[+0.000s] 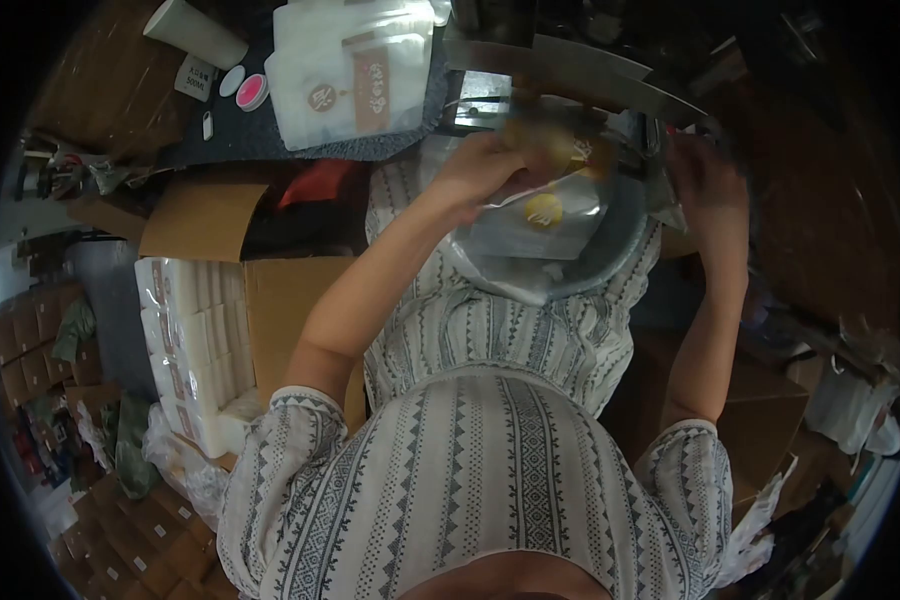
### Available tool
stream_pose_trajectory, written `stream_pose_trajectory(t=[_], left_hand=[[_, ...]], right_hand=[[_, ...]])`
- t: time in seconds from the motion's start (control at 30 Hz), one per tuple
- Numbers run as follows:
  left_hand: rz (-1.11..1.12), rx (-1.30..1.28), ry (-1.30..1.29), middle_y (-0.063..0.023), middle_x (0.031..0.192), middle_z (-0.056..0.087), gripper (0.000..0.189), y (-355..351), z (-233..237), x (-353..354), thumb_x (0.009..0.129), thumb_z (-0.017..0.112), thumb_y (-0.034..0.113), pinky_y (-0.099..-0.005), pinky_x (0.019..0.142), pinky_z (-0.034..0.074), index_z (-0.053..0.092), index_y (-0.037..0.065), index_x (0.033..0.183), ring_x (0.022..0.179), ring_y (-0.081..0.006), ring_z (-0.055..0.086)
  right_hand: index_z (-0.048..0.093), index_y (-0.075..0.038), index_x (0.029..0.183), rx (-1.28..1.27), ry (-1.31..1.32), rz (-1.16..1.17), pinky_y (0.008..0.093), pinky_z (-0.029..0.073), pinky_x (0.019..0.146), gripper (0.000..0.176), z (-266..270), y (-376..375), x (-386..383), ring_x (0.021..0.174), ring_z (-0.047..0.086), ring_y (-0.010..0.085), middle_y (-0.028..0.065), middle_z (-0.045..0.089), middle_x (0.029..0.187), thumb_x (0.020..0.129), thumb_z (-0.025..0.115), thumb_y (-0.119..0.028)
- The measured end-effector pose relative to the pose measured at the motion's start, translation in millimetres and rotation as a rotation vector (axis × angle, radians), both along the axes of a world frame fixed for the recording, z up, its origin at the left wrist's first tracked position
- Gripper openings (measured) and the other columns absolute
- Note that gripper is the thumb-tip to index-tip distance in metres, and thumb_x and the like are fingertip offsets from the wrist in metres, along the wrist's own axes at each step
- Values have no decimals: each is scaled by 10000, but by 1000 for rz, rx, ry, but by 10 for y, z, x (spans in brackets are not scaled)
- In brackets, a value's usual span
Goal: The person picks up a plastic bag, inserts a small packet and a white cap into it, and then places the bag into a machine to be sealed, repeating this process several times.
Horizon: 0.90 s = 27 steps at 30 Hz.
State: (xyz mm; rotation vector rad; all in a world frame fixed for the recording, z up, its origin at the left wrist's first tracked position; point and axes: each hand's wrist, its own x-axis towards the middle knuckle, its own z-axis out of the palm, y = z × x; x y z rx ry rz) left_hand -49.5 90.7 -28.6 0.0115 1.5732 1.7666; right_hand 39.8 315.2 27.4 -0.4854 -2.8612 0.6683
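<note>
Centrally, one clear printed bag, yellow round mark on the face, slanting over the round basin set on the lap. Contents: not distinguishable through the film. Likely hazards, by judgement: slippage of the thin film from a pinch at one edge only, with a drop into the basin as result; creasing or tearing near the fingers, from uneven pull; snagging on the metal edge beyond, from too high a lift.

Left hand: fingers curled closely, no clear gap between, apparently gripping the bag's upper edge. Just past the fingertips, a gold-brown item, too blurred to identify.

Right hand: raised, apart from the bag, right of the basin; fingers partly bent, blurred; grip on or contact with the greyish item alongside impossible to tell.

Farther out, upper left: stack of printed pouches on the grey-covered bench; pink-topped tub; white cylinder. Left of the lap: cardboard box, with white wrapped packs alongside.
</note>
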Motion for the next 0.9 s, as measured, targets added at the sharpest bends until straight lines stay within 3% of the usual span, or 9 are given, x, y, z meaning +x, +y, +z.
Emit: stream_pose_trajectory(t=[0.07,0.13,0.23,0.3,0.43,0.5,0.67,0.73,0.9], left_hand=[[33,4,-52,-92,846,691,308,-7,17,22,925,615,248,-275,642,524,652,-54,973,711,-143,667],[-40,-97,224,-130,931,681,318,-150,-12,1,924,616,241,-284,638,529,630,-63,1016,753,-171,673],[218,-285,782,-150,957,675,350,-638,-162,-321,900,639,274,-312,706,528,626,-45,1043,821,-225,678],[271,-1357,1847,-160,914,672,311,-909,-278,-448,862,666,253,-337,768,504,643,-3,1036,848,-265,669],[150,-1163,1891,-134,859,671,212,-1055,-364,-184,841,665,190,-364,804,475,664,19,967,836,-280,652],[154,-1065,1474,-113,826,650,114,-1148,-214,-108,843,642,115,-370,731,483,660,35,922,779,-290,638],[308,-893,1409,-102,783,625,64,-1116,52,101,830,633,57,-359,635,486,661,58,887,730,-300,624],[304,-840,1424,-107,773,620,76,-1028,114,197,820,635,39,-357,606,485,662,61,887,713,-301,622],[194,-681,1389,-109,784,633,120,-804,277,334,782,657,14,-360,599,487,665,47,897,691,-303,619]], right_hand=[[643,-67,1032,84,27,-102,398,498,788,177,-246,303,-117,961,614,353,180,628,1056,867,591,-106],[587,-72,1133,577,316,243,456,478,841,310,-754,631,-213,973,607,382,151,579,1205,831,587,-145],[623,-4,913,393,168,122,409,484,799,132,-625,518,-223,965,584,358,197,565,1108,814,579,-80],[624,3,918,311,150,84,405,486,801,138,-745,599,-182,962,590,359,201,574,1096,818,579,-80],[641,-2,946,173,124,2,402,495,790,155,-703,617,-221,919,617,367,195,619,1010,826,579,-77],[641,-9,968,179,118,44,396,499,775,165,-722,657,-142,897,633,355,190,631,976,832,585,-84],[632,-29,1024,-96,-23,2,355,508,731,197,-186,331,104,845,667,300,161,658,930,832,620,-73],[624,-35,1044,-403,91,118,311,504,719,224,43,16,137,833,673,250,130,669,957,822,650,-53],[628,-40,1049,-312,240,438,313,511,728,232,184,-583,-30,849,663,246,109,667,980,821,667,-60]])
